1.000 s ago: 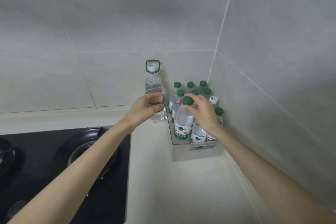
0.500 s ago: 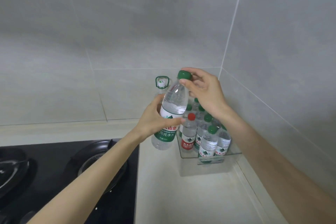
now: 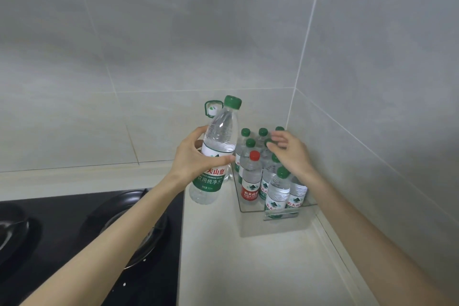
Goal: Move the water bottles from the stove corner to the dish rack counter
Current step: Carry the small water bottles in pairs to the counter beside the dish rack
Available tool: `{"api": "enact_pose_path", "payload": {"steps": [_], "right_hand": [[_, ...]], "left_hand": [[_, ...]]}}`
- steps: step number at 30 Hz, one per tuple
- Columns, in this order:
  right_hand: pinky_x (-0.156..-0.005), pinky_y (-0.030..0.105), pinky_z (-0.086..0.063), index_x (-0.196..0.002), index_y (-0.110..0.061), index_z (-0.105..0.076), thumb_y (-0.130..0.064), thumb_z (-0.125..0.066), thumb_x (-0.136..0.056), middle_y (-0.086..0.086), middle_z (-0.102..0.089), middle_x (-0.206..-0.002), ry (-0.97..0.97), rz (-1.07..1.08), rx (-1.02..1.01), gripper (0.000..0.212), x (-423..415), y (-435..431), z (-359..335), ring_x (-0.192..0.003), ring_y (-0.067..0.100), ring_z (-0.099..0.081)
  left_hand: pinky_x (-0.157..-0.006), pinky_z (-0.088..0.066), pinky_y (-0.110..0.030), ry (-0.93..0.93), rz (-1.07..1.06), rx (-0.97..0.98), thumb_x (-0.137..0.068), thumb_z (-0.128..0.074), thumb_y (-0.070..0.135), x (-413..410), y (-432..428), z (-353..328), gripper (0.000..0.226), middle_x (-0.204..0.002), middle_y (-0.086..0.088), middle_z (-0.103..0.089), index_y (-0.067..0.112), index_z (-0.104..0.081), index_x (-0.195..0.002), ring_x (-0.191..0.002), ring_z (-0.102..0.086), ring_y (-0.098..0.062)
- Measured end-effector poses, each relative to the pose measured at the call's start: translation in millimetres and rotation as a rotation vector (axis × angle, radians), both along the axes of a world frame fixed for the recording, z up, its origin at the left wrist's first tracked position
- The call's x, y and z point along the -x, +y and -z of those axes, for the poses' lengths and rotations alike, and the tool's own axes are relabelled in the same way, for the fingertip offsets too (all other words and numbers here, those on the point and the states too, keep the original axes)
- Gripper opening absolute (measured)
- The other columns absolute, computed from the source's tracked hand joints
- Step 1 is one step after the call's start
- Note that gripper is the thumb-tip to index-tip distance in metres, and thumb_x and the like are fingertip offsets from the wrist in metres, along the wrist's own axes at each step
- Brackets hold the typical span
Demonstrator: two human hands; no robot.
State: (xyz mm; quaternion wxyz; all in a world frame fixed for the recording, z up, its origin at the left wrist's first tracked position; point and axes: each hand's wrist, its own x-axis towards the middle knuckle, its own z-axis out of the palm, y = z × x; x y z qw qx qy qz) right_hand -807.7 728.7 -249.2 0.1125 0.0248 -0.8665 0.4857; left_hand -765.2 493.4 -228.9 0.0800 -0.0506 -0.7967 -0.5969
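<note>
Green-capped and clear, one water bottle [image 3: 220, 129] is held by the left hand [image 3: 196, 159], which closes around the label with the thumb across the front. The bottle leans a little toward one o'clock and seems to be lifted free of the counter [image 3: 248, 268].

At three o'clock from it, the right hand [image 3: 291, 154] hovers over the packed bottles with fingers loosely spread. The fingertips [image 3: 273, 135] are at a green cap, but they hold nothing as far as one can see.

Under that hand stands the clear tray [image 3: 249, 210], pushed into the wall corner. It contains several small green-capped bottles [image 3: 278, 191] and one red-capped bottle [image 3: 250, 181] on its nine o'clock side. Just behind the held bottle, at eleven o'clock, the handled cap of a big bottle [image 3: 212, 109] shows. The black stove [image 3: 74, 231] lies at seven o'clock.

The task looks to be near its beginning. One bottle is taken out and not yet carried away, and the right hand seems to be choosing a second one. The tray is close to full, so many trips or handfuls are left. The dish rack counter is not in view, so it cannot be told whether any bottle stands there already.
</note>
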Motion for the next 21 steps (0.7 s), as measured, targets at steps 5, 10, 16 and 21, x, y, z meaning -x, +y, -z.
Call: {"api": "enact_pose_path", "payload": {"steps": [5, 10, 16, 21], "right_hand": [[-0.1, 0.035, -0.044, -0.132, -0.01, -0.052, -0.018, -0.068, -0.085, 0.011, -0.057, -0.132, -0.18, 0.098, -0.199, 0.05, 10.4, 27.4, 58.1, -0.121, 0.025, -0.055], [-0.079, 0.027, -0.048, -0.118, -0.012, -0.062, -0.023, -0.072, -0.08, 0.01, -0.071, -0.103, -0.162, 0.174, -0.273, 0.041, 6.8, 31.3, 87.8, -0.095, 0.027, -0.065], [-0.072, 0.024, -0.042, -0.114, -0.005, -0.063, -0.021, -0.076, -0.079, 0.012, -0.07, -0.097, -0.079, 0.228, -0.181, 0.04, -2.3, 27.9, 97.3, -0.091, 0.027, -0.065], [-0.074, 0.024, -0.042, -0.121, -0.013, -0.061, -0.025, -0.074, -0.081, 0.008, -0.071, -0.1, -0.044, 0.243, -0.216, 0.044, -4.0, 26.4, 98.6, -0.094, 0.026, -0.066]], "left_hand": [[-0.069, -0.055, -0.02, -0.025, 0.003, -0.023, -0.056, -0.091, 0.02, -0.4, 8.7, 2.6, 0.075, -0.096, 0.001, -0.072, 0.026, -0.055, -0.121, -0.084, -0.07, -0.01], [-0.071, -0.057, -0.024, -0.046, -0.007, -0.036, -0.057, -0.091, 0.019, -2.0, 12.7, 12.0, 0.073, -0.097, -0.001, -0.073, 0.024, -0.056, -0.121, -0.085, -0.071, -0.014], [-0.061, -0.054, -0.015, -0.08, -0.038, -0.053, -0.058, -0.09, 0.016, -9.3, 12.2, 19.6, 0.067, -0.091, 0.003, -0.073, 0.026, -0.057, -0.115, -0.075, -0.071, -0.004], [-0.058, -0.052, -0.012, -0.098, -0.086, -0.086, -0.06, -0.089, 0.014, -16.4, 13.4, 21.7, 0.064, -0.088, 0.006, -0.072, 0.027, -0.057, -0.114, -0.071, -0.07, 0.0]]}}
